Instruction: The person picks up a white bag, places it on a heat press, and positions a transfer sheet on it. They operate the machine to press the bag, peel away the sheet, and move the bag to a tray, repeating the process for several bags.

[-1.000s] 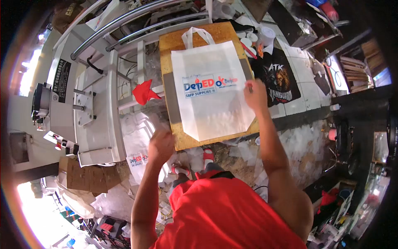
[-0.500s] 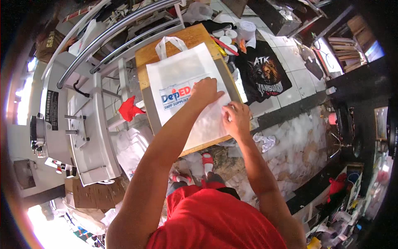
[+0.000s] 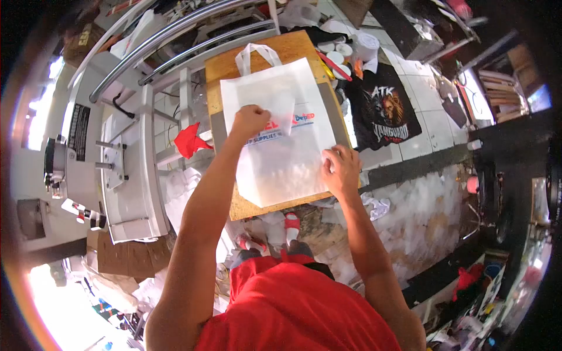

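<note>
A white bag with printed lettering lies flat on a wooden board, its handles toward the far edge. My left hand is closed over the left part of the bag, pinching a translucent sheet that lies partly lifted over the print. To the right of the sheet's edge, a small "DepED" print shows. My right hand rests at the bag's lower right edge with curled fingers; what is between them, if anything, is too small to make out.
A black printed shirt lies right of the board, near white containers and a red tool. On the left are a machine frame with metal rails and a red cloth. White scraps cover the floor.
My left hand has moved left across the bag, and the translucent sheet now shows lifted. A small print has come into view at the right. My right hand stays near the bag's right edge.
</note>
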{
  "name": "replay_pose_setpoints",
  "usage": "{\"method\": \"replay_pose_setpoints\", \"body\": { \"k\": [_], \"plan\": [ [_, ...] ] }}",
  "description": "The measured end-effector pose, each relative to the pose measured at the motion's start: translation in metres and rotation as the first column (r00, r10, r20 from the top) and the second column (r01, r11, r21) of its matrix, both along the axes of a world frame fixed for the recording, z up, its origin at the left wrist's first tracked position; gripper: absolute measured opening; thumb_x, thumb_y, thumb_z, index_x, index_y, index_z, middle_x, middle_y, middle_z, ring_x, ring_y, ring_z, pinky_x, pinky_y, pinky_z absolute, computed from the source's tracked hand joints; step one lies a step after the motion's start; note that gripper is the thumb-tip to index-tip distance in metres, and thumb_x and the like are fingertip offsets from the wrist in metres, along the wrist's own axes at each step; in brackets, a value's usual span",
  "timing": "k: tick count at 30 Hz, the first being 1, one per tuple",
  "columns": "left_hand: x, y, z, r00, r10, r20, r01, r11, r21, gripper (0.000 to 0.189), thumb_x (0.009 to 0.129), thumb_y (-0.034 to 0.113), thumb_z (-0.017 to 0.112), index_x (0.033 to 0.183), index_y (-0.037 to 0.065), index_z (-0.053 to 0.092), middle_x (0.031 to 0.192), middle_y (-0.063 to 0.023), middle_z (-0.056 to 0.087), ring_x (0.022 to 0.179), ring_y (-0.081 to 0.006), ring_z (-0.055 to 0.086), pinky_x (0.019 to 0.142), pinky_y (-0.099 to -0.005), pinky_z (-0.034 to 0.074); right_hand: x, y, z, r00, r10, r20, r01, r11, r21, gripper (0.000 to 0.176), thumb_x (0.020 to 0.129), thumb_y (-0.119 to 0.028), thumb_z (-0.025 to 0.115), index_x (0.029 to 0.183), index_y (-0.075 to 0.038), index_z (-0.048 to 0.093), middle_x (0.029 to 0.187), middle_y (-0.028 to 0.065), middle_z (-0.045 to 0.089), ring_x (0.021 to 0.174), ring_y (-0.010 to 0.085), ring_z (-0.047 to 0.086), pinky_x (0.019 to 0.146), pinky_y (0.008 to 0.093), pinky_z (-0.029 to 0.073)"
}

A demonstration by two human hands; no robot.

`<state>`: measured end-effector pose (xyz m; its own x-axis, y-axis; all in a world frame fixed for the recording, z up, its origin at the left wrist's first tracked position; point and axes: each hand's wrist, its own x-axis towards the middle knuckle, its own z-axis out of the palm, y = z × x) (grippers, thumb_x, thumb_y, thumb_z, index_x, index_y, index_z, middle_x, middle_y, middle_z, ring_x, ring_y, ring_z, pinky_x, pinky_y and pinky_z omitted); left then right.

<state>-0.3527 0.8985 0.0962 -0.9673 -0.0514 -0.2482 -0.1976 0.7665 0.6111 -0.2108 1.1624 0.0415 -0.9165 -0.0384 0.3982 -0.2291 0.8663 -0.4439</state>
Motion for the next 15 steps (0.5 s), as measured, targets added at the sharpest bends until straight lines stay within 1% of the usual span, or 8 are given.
{"method": "replay_pose_setpoints", "body": {
  "k": [2,3,5,6,8,9,11,15],
  "plan": [
    [0.012,-0.038,-0.014,0.984,0.164,-0.071,-0.162,0.986,0.031,0.038,0.075,0.037,0.063,0.088,0.003,0.073,0.083,-0.0183,0.071,0.082,-0.0291,0.07,0.078,-0.0393,0.054,0.0,-0.001,-0.001,1.0,0.013,-0.001,-0.013,1.0,-0.003,0.032,0.073,-0.009,0.069,0.103,-0.019,0.065,0.111,0.0013,0.057,0.107,0.0287,0.051,0.084,0.0489,0.039],
    [0.017,-0.058,-0.019,0.98,0.183,-0.075,-0.181,0.983,0.035,0.038,0.075,0.037,0.063,0.088,0.003,0.073,0.083,-0.0183,0.071,0.082,-0.0291,0.07,0.078,-0.0393,0.054,-0.001,-0.001,-0.001,1.0,0.006,0.002,-0.006,1.0,-0.01,0.032,0.073,-0.009,0.068,0.103,-0.019,0.065,0.111,0.0012,0.057,0.107,0.029,0.051,0.085,0.0489,0.039],
    [0.033,-0.096,-0.027,0.93,0.368,0.014,-0.366,0.92,0.137,0.038,0.075,0.036,0.064,0.085,0.001,0.071,0.073,-0.0119,0.069,0.071,-0.0211,0.066,0.066,-0.0359,0.052,-0.001,-0.002,0.002,1.0,0.025,0.018,-0.025,1.0,-0.006,0.031,0.073,-0.01,0.068,0.102,-0.019,0.065,0.11,0.0013,0.057,0.107,0.0295,0.05,0.086,0.0489,0.039],
    [0.042,-0.116,-0.03,0.923,0.385,0.012,-0.383,0.913,0.14,0.038,0.075,0.036,0.064,0.085,0.001,0.071,0.073,-0.0119,0.069,0.071,-0.0211,0.066,0.066,-0.0359,0.052,-0.001,-0.003,0.003,1.0,0.011,0.027,-0.012,1.0,0.009,0.03,0.074,-0.01,0.068,0.102,-0.019,0.065,0.11,0.0013,0.057,0.107,0.0296,0.05,0.087,0.0488,0.039],
    [0.066,-0.154,-0.035,0.867,0.498,0.023,-0.492,0.846,0.205,0.032,0.077,0.032,0.063,0.081,0.001,0.07,0.066,-0.0059,0.062,0.061,-0.013,0.057,0.055,-0.0304,0.046,-0.001,-0.005,0.008,0.999,-0.002,0.043,0.002,1.0,0.017,0.027,0.075,-0.011,0.068,0.1,-0.018,0.066,0.11,0.0019,0.058,0.106,0.0304,0.051,0.087,0.0484,0.04],
    [0.08,-0.171,-0.036,0.858,0.514,0.021,-0.507,0.837,0.206,0.032,0.077,0.032,0.063,0.081,0.001,0.07,0.066,-0.0059,0.062,0.061,-0.013,0.057,0.055,-0.0304,0.046,-0.002,-0.006,0.008,0.999,0.016,0.041,-0.017,1.0,0.017,0.027,0.075,-0.011,0.068,0.1,-0.018,0.066,0.11,0.0019,0.058,0.106,0.0304,0.051,0.087,0.0484,0.04],
    [0.11,-0.202,-0.041,0.783,0.617,0.08,-0.591,0.698,0.405,0.026,0.079,0.028,0.062,0.077,0.002,0.068,0.065,-0.0042,0.06,0.057,-0.01,0.054,0.049,-0.0263,0.041,-0.003,-0.005,0.006,1.0,0.029,0.009,-0.029,1.0,0.011,0.026,0.075,-0.01,0.068,0.101,-0.017,0.066,0.109,0.0025,0.059,0.104,0.0314,0.052,0.087,0.0487,0.04],
    [0.182,-0.233,-0.052,0.676,0.727,0.118,-0.707,0.596,0.38,0.026,0.08,0.028,0.063,0.077,0.002,0.065,0.066,-0.0025,0.059,0.055,-0.0078,0.051,0.047,-0.0247,0.04,-0.003,-0.007,0.007,0.999,0.029,-0.015,-0.029,1.0,0.01,0.027,0.076,-0.01,0.067,0.102,-0.016,0.065,0.108,0.003,0.06,0.104,0.0321,0.052,0.087,0.0486,0.04]
  ]
}}
